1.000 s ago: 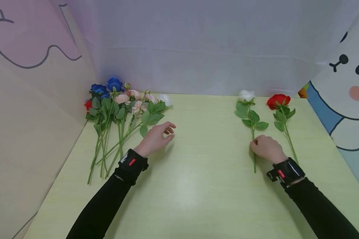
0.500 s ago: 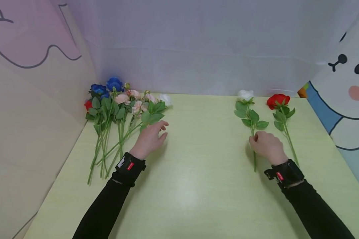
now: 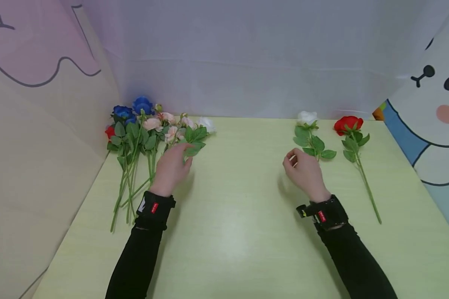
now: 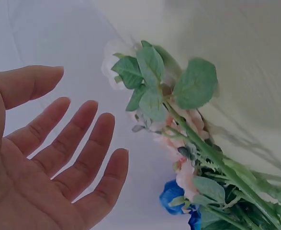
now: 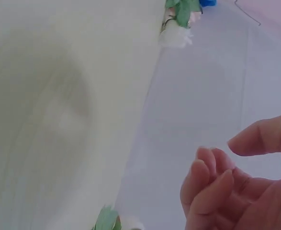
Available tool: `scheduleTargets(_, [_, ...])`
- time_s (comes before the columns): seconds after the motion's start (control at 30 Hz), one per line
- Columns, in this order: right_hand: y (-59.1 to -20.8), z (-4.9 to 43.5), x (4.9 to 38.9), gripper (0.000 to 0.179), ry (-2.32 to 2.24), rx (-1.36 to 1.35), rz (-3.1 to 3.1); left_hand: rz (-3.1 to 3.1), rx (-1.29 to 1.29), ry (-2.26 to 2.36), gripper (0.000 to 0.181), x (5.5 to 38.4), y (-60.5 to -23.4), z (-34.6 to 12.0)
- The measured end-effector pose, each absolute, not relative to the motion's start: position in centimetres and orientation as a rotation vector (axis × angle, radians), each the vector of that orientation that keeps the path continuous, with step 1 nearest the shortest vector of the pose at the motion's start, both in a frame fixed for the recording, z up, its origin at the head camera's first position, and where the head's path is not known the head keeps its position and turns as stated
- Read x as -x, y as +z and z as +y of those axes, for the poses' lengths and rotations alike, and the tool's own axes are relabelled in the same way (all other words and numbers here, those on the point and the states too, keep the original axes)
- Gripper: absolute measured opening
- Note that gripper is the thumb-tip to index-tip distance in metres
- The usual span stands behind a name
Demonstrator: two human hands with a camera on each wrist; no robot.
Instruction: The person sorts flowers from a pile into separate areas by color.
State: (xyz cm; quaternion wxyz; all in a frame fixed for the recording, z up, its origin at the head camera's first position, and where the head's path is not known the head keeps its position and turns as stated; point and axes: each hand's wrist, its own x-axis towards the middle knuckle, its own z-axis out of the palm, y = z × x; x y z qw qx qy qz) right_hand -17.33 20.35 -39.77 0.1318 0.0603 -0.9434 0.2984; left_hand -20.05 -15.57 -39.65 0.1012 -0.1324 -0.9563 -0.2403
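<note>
My left hand [image 3: 170, 168] hovers over the stems of the flower bunch at the left. In the left wrist view its fingers [image 4: 78, 143] are spread and hold nothing. Nearest to it is a white rose [image 3: 206, 124] with green leaves [image 4: 152, 76], lying across pink flowers [image 3: 152, 123]. On the right, a white rose [image 3: 307, 118] lies on the table, its lower stem hidden behind my right hand [image 3: 304, 172]. That hand is raised, its fingers loosely curled around nothing. Farther right lies a red rose [image 3: 349, 124], its stem pointing toward me.
Blue roses [image 3: 143, 105] and part of a red flower [image 3: 110, 132] sit at the left end of the bunch. A pale curtain [image 3: 247, 62] rises behind the light table [image 3: 232, 232]. Printed cloth [image 3: 439, 137] borders the right side.
My right hand has let go of the white rose's stem and moved left and upward, away from the red rose. My left hand has shifted left, over the bunch's stems.
</note>
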Motion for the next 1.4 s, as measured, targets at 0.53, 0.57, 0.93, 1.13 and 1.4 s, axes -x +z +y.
scheduleTargets(0.53, [-38.3, 12.6, 18.3, 0.016, 1.747, -0.313, -2.464, -2.895, -0.052, -0.788, 0.039, 20.3, -38.8, -19.3])
scheduleTargets(0.57, [-38.2, 12.3, 18.2, 0.016, 1.783, -0.321, -2.451, -2.901, -0.059, -0.777, 0.039, 20.2, -38.9, -19.4])
scheduleTargets(0.93, [-38.0, 9.9, 17.5, 0.014, 2.161, -0.416, -2.409, -3.064, -0.058, -0.745, 0.037, 19.9, -39.2, -20.6])
scheduleTargets(1.13, [-37.9, 9.4, 17.4, 0.014, 2.219, -0.409, -2.415, -3.134, -0.062, -0.742, 0.036, 20.1, -39.4, -21.3])
scheduleTargets(1.4, [-38.5, 9.1, 17.4, 0.014, 2.242, -0.418, -2.419, -3.181, -0.050, -0.673, 0.033, 20.2, -39.6, -21.1])
